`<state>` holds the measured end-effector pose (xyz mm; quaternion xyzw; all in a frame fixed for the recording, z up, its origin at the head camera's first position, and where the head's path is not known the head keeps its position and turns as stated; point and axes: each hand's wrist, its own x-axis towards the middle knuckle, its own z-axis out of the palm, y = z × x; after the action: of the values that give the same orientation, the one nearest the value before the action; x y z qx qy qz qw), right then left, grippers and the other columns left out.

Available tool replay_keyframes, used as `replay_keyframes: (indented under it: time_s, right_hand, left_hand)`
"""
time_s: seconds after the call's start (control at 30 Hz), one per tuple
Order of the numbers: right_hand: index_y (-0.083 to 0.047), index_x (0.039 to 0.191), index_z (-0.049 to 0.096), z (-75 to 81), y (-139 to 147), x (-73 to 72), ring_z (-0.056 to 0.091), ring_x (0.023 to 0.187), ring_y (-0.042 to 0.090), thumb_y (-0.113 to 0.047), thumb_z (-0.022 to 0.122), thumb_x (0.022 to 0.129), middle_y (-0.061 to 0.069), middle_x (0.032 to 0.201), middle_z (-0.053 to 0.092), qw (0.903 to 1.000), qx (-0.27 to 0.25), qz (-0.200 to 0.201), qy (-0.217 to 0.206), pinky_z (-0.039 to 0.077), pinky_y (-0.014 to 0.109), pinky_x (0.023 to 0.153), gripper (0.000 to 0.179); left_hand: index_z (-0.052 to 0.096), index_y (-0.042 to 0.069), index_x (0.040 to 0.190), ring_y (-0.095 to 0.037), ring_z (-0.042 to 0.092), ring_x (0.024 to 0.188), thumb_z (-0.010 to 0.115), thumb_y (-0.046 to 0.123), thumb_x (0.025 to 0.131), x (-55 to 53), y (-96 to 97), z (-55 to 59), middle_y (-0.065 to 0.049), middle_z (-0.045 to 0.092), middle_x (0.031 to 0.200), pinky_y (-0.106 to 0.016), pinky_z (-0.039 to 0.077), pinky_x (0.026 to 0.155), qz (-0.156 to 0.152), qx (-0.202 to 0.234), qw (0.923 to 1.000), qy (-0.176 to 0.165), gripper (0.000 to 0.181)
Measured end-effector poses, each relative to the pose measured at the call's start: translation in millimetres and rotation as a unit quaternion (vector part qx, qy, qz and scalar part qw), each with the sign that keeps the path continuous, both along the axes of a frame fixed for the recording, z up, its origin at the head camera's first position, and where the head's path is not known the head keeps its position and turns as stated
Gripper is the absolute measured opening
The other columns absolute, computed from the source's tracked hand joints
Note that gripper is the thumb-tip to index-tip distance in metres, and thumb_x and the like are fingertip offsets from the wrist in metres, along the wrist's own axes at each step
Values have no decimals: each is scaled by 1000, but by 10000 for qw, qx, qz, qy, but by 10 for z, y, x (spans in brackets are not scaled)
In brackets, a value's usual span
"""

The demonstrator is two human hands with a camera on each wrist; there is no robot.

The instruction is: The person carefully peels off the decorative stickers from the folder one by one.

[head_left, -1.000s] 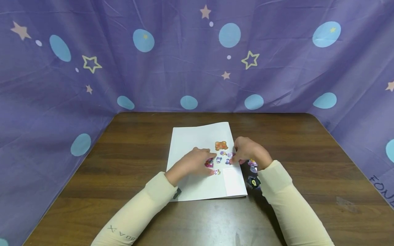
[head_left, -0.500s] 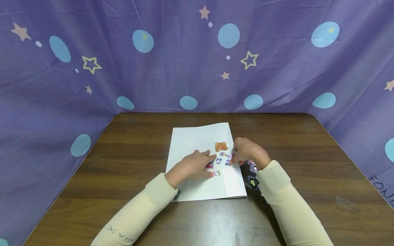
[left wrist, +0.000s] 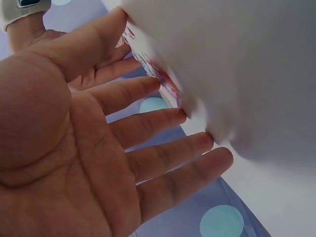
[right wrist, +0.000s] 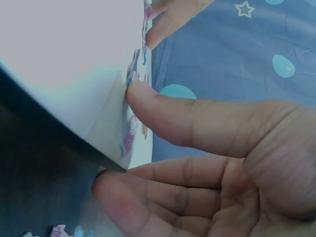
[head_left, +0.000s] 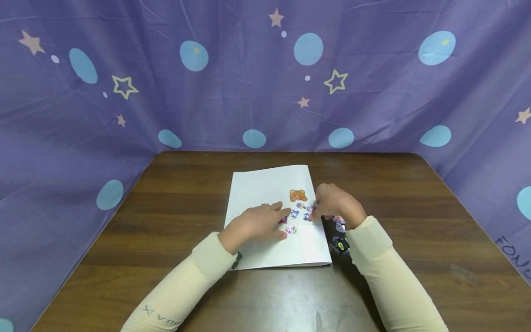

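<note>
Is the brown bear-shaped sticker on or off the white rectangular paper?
On. In the head view, the whole brown bear-shaped sticker lies inside the edges of the white rectangular paper, its outline uncovered.

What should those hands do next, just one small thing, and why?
Perhaps the right hand should press its thumb down on the small purple sticker, smoothing it flat: the thumb tip is at that sticker near the white page's right edge, while the left hand rests spread fingertips on the page, apparently steadying it.
</note>
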<state>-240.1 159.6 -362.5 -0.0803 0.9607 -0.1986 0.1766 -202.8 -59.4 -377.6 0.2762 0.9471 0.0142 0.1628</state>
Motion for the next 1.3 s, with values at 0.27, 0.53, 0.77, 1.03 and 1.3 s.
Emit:
replay_keyframes:
  time_s: [0.27, 0.53, 0.77, 1.03, 1.3]
  right_hand:
    - [3, 125, 69, 50, -8, 18, 66, 95, 28, -24, 87, 82, 18, 115, 71, 9985, -37, 119, 528, 57, 43, 82, 53]
    - [-1, 146, 53, 61, -34, 45, 59, 123, 33, -26, 85, 85, 20, 135, 62, 9957, -11, 718, 583, 49, 51, 103, 73]
    - [-2, 155, 41, 42, -53, 69, 43, 143, 36, -27, 88, 83, 19, 153, 49, 9905, -156, 1210, 636, 35, 52, 118, 89]
    - [-4, 156, 41, 2, -73, 80, 43, 142, 30, -24, 91, 79, 12, 153, 49, 9803, -391, 1851, 568, 35, 48, 118, 94]
    - [-12, 159, 38, -50, -122, 69, 31, 150, 33, -22, 92, 78, 9, 164, 35, 9834, -192, 1765, 371, 32, 52, 119, 98]
  left_hand:
    - [43, 21, 157, -32, 41, 146, 67, 50, 97, -33, -97, 115, -9, 38, 163, -52, 39, 115, -1, 165, 9999, -32, 71]
    - [43, 13, 156, -32, 41, 145, 61, 50, 100, -148, -319, 228, -14, 47, 156, -51, 35, 118, 845, 770, 9934, -1, 69]
    - [43, 6, 155, -38, 42, 143, 59, 49, 101, -329, -490, 188, -21, 48, 153, -54, 37, 116, 1399, 860, 9863, 142, 71]
    - [41, -1, 154, -38, 44, 142, 58, 46, 102, -498, -770, 185, -21, 47, 153, -53, 38, 115, 1551, 1212, 9804, -121, 72]
    - [43, -8, 149, -32, 72, 91, 58, 40, 103, -616, -994, 181, -26, 52, 146, -52, 51, 100, 2132, 1550, 9639, -385, 68]
